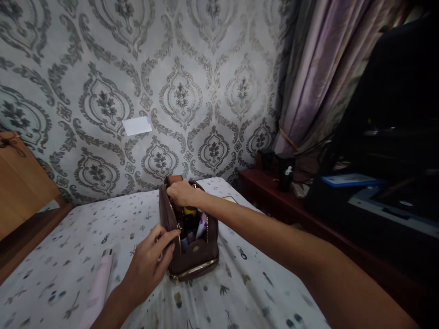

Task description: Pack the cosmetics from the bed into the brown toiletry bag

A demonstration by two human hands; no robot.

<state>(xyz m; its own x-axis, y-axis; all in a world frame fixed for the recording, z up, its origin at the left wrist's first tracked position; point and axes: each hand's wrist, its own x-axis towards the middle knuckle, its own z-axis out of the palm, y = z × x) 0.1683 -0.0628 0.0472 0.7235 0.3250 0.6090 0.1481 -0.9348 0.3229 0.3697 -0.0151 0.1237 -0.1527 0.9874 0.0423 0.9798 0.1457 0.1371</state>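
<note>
A brown bag with gold zippers stands unzipped on the patterned bed sheet. My right hand reaches into its far end, fingers curled down and partly hidden; what they hold, if anything, does not show. At the bag's left zippered edge, my left hand has its fingertips on the rim. Inside the bag lie a white and purple tube, a yellow item and darker things I cannot make out. Left of my left hand lies a long pale pink tube with a dark end.
The bed sheet runs up to a patterned wall with a white card on it. A wooden board stands at left. On the right are a dark red ledge with a black cup-like item, and a purple curtain.
</note>
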